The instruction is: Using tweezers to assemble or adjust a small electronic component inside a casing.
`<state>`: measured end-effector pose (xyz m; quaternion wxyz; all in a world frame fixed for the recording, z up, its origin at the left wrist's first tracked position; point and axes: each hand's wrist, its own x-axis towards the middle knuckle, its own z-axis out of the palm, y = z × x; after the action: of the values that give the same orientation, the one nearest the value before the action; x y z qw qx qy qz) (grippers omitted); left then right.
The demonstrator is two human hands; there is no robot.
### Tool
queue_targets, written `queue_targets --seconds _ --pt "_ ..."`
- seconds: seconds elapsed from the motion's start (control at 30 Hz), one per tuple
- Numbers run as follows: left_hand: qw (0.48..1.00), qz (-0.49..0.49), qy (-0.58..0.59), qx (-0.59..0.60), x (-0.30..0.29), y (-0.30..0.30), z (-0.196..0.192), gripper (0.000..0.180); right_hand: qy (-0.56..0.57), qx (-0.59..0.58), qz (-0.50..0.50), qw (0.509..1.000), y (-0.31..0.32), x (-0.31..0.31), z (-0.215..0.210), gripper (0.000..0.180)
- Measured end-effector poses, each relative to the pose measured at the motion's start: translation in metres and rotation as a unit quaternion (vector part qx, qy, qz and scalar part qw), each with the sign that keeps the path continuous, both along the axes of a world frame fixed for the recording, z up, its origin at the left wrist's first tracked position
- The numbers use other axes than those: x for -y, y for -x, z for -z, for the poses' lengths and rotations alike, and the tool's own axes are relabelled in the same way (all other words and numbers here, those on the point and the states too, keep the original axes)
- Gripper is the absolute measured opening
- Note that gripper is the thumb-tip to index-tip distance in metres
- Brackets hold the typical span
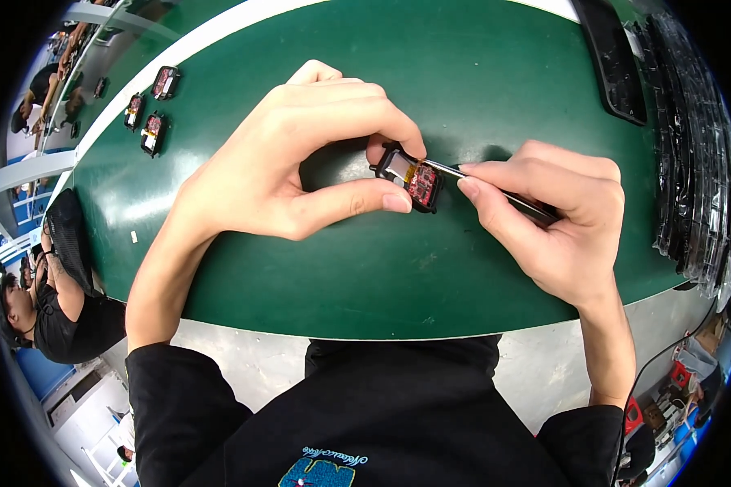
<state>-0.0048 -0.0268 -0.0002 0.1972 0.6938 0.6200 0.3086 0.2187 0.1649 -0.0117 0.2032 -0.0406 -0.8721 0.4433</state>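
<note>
My left hand (288,150) pinches a small black device casing (424,188) between thumb and fingers, a little above the green table or resting on it; I cannot tell which. Inside the casing show a red circuit board, a grey block and a yellow strip. My right hand (568,215) is closed, pen-like, round a pair of tweezers (445,168) with a silver tip and a dark body. The tip reaches the casing's upper right edge, close to my left index fingertip. Whether it touches the board is too small to tell.
Three similar open casings (152,132) lie at the far left of the green table (430,276). A black tray-like object (613,65) lies at the far right, beside a stack of clear-wrapped black parts (686,162). Another person (65,300) sits beyond the left edge, near a dark mesh object.
</note>
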Motion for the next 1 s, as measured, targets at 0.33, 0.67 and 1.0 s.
queue_targets --seconds 0.33,0.67,1.0 --pt "1.0 0.002 0.005 0.0 0.0 0.0 -0.002 0.045 -0.006 -0.008 -0.006 1.0 0.002 0.0 0.001 0.014" --pt "1.0 0.005 -0.008 0.002 -0.003 -0.002 0.0 0.043 -0.011 -0.012 0.001 1.0 -0.003 0.0 0.002 0.014" --pt "0.999 -0.02 -0.001 0.039 0.001 -0.004 0.0 0.055 -0.028 -0.008 0.045 0.999 -0.007 0.003 -0.011 0.012"
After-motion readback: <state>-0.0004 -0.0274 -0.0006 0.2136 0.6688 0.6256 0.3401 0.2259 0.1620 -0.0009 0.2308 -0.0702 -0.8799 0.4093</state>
